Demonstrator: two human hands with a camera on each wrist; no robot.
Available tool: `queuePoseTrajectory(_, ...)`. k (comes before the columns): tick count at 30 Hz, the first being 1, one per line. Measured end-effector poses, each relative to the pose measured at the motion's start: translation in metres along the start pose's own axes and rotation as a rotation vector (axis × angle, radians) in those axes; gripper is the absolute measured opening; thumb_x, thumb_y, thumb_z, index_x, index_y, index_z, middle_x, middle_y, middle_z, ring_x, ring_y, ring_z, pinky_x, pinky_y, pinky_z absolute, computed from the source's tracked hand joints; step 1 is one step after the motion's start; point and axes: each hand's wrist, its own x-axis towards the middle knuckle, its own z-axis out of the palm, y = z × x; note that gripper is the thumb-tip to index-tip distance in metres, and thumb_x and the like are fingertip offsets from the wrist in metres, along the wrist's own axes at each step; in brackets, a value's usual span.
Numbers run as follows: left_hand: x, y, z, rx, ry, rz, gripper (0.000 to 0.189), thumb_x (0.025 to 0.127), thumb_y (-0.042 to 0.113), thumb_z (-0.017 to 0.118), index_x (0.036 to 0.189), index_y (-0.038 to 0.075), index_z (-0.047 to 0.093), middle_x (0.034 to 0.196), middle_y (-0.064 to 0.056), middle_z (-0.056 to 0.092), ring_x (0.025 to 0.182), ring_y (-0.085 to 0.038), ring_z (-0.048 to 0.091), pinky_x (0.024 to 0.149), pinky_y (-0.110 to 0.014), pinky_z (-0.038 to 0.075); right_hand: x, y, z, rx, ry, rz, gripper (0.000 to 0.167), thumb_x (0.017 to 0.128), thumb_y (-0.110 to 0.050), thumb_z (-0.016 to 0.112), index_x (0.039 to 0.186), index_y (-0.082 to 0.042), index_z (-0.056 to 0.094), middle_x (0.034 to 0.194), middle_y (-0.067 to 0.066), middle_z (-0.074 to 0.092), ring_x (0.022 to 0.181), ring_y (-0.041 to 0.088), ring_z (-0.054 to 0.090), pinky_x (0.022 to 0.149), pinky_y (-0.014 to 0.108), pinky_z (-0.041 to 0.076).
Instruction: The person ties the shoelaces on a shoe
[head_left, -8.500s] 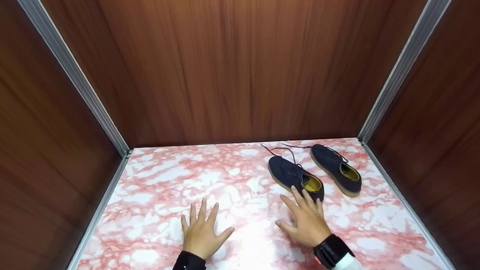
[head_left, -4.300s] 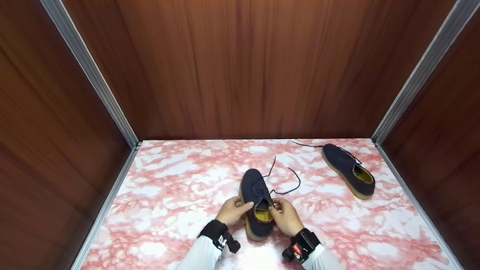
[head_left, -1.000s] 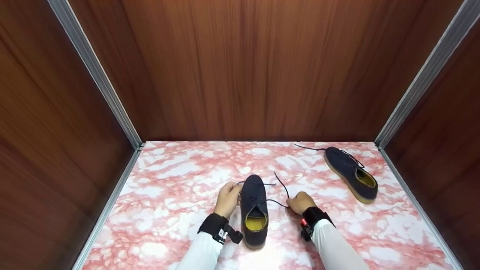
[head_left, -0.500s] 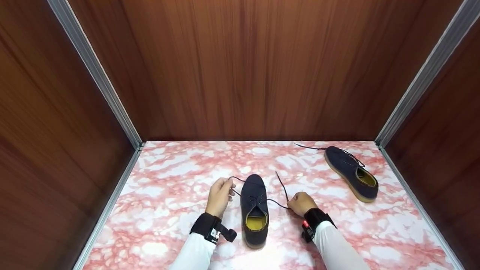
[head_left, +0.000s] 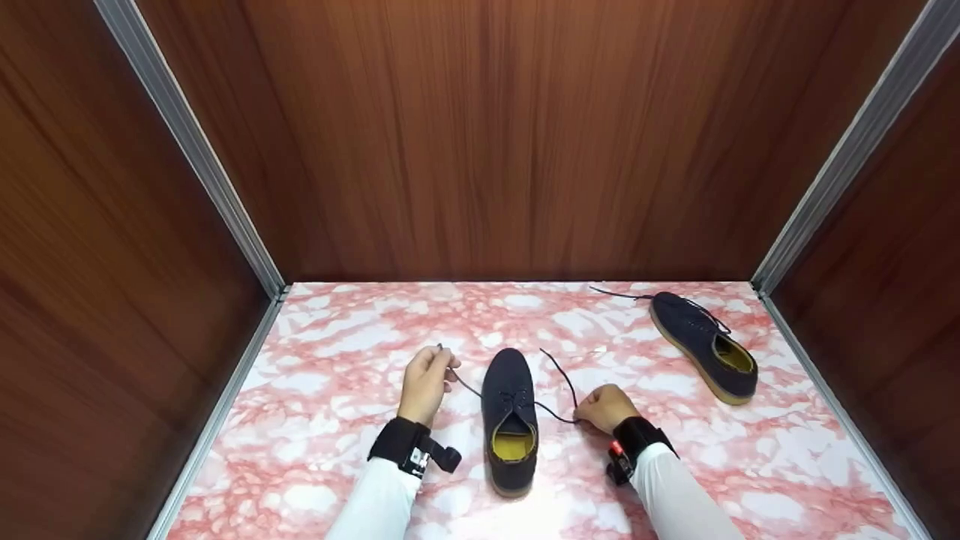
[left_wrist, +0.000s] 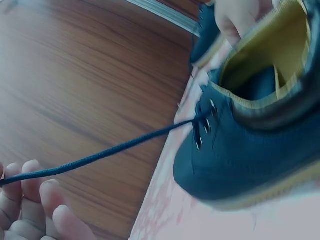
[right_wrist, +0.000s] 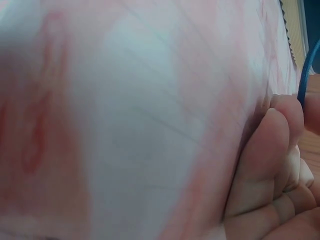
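A dark navy shoe (head_left: 507,382) with a yellow lining and tan sole stands upright between my hands, toe pointing away. To its left, my left hand (head_left: 425,381) pinches one end of its shoelace (left_wrist: 105,154), which runs taut from the eyelets to the fingertips in the left wrist view. On the other side, my right hand (head_left: 606,409) pinches the second shoelace (head_left: 556,412) low over the surface. That lace's loose tip lies beyond the fingers, towards the back. The right wrist view shows the blue lace passing between curled fingers (right_wrist: 260,150).
A matching navy shoe (head_left: 694,337) lies at the back right, its lace trailing left. The surface (head_left: 337,322) has a red and white marbled pattern. Brown wood-look panels (head_left: 510,150) with grey metal corner strips enclose it at the back and sides.
Earlier the shoe was brought from the right to the middle and turned straight. In the last second my left hand pulled its lace leftward off the toe; the right hand barely moved.
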Motion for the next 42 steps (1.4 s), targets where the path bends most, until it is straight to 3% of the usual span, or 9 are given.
queuePoseTrajectory(8,0.006,-0.003,0.003,0.14,-0.058,0.032,0.02,0.105,0.019,0.059,0.098,0.001,0.066,0.086,-0.007,0.071,0.072,-0.018,0.062,0.06,-0.022,0.048,-0.001,-0.002,0.001,0.068,-0.024,-0.013,0.01,0.079,-0.01,0.079,0.071,-0.005,0.074,0.062,0.001,0.071,0.06,0.01,0.065,0.056,0.018,0.049)
queuePoseTrajectory(12,0.005,-0.005,0.006,0.198,-0.1,0.053,0.02,0.105,0.018,0.058,0.098,0.002,0.066,0.091,-0.018,0.072,0.071,-0.016,0.063,0.061,-0.022,0.048,0.0,-0.002,0.003,0.051,-0.032,-0.013,0.012,0.08,-0.012,0.079,0.071,-0.007,0.073,0.065,-0.002,0.07,0.062,0.008,0.063,0.059,0.018,0.048)
queuePoseTrajectory(18,0.004,-0.018,0.002,0.25,-0.09,-0.005,0.019,0.104,0.018,0.059,0.096,0.002,0.065,0.09,-0.018,0.072,0.069,-0.016,0.063,0.062,-0.023,0.049,0.003,0.001,0.005,0.039,-0.015,-0.011,0.019,0.08,-0.014,0.078,0.066,-0.009,0.067,0.064,-0.001,0.07,0.062,0.009,0.062,0.06,0.019,0.047)
queuePoseTrajectory(24,0.006,-0.022,-0.002,0.236,-0.073,-0.022,0.019,0.102,0.017,0.058,0.091,0.003,0.063,0.083,-0.013,0.071,0.065,-0.015,0.062,0.058,-0.022,0.047,0.006,0.003,0.004,0.132,-0.041,0.02,0.016,0.084,-0.012,0.075,0.071,-0.004,0.07,0.061,0.002,0.072,0.057,0.008,0.065,0.055,0.019,0.051)
queuePoseTrajectory(29,0.009,-0.016,-0.004,0.224,-0.068,-0.023,0.021,0.105,0.021,0.057,0.095,0.003,0.063,0.079,-0.004,0.068,0.065,-0.013,0.061,0.056,-0.021,0.046,0.004,0.003,-0.001,0.224,-0.088,0.048,0.02,0.091,-0.014,0.068,0.082,0.003,0.074,0.065,0.002,0.071,0.058,0.009,0.065,0.057,0.023,0.055)
queuePoseTrajectory(33,0.014,-0.008,-0.002,0.248,-0.061,-0.006,0.021,0.105,0.021,0.056,0.095,0.004,0.064,0.081,-0.01,0.07,0.066,-0.014,0.062,0.057,-0.022,0.047,0.004,0.004,-0.007,0.321,-0.088,0.074,0.025,0.094,-0.017,0.065,0.086,0.004,0.074,0.063,0.0,0.067,0.057,0.01,0.06,0.056,0.026,0.055)
queuePoseTrajectory(38,0.022,0.005,0.006,0.275,-0.07,0.043,0.02,0.105,0.017,0.055,0.096,0.002,0.064,0.086,-0.018,0.071,0.072,-0.021,0.068,0.069,-0.027,0.055,0.005,0.005,-0.018,0.441,-0.048,0.108,0.029,0.096,-0.021,0.064,0.071,-0.006,0.066,0.057,-0.003,0.055,0.054,0.012,0.052,0.057,0.029,0.053)
queuePoseTrajectory(42,0.03,0.017,0.016,0.329,-0.102,0.096,0.022,0.106,0.017,0.055,0.098,-0.001,0.065,0.088,-0.019,0.072,0.075,-0.023,0.068,0.074,-0.028,0.056,0.004,-0.002,-0.027,0.591,-0.072,0.108,0.035,0.097,-0.02,0.063,0.064,-0.011,0.055,0.058,-0.004,0.046,0.055,0.012,0.045,0.057,0.029,0.046)
